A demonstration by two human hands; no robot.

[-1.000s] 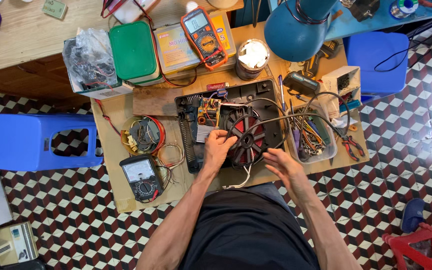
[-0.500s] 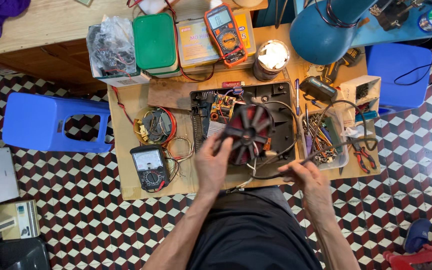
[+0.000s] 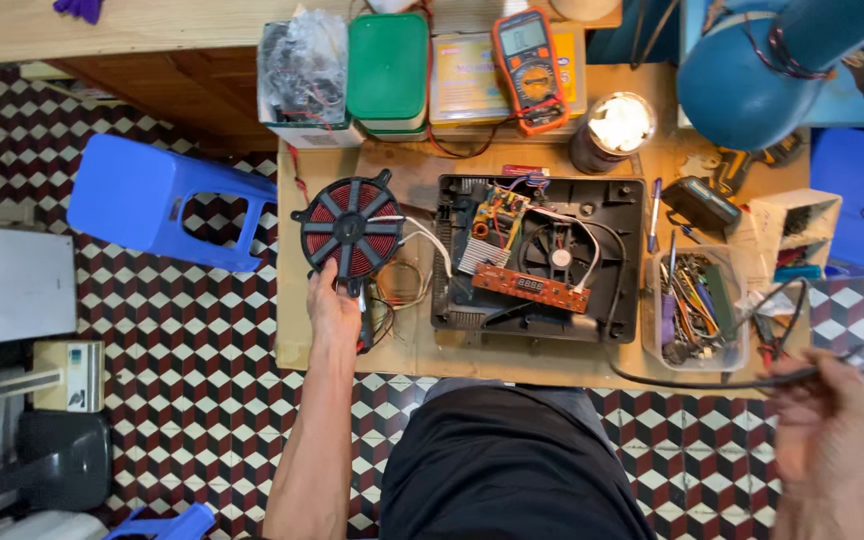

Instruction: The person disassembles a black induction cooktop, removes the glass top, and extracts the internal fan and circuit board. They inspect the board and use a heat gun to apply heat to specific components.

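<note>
Induction coil lifted left of the opened cooker base

Left of the opened cooker base [image 3: 537, 255], the round red coil disc [image 3: 349, 228] is gripped at its lower edge by the left hand [image 3: 334, 305]. White wires [image 3: 422, 238] are run from disc to base. Right of the base, a black cable [image 3: 712, 380] is pinched in the blurred right hand [image 3: 827, 425].

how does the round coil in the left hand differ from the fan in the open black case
The coil is a flat red-wound disc with black spokes, lying out on the bench left of the black case under the left hand. The fan is black with a pale hub, sits inside the case, and no hand touches it. The coil looks wider than the fan. Both are round, and white wires run from the coil into the case.
</note>
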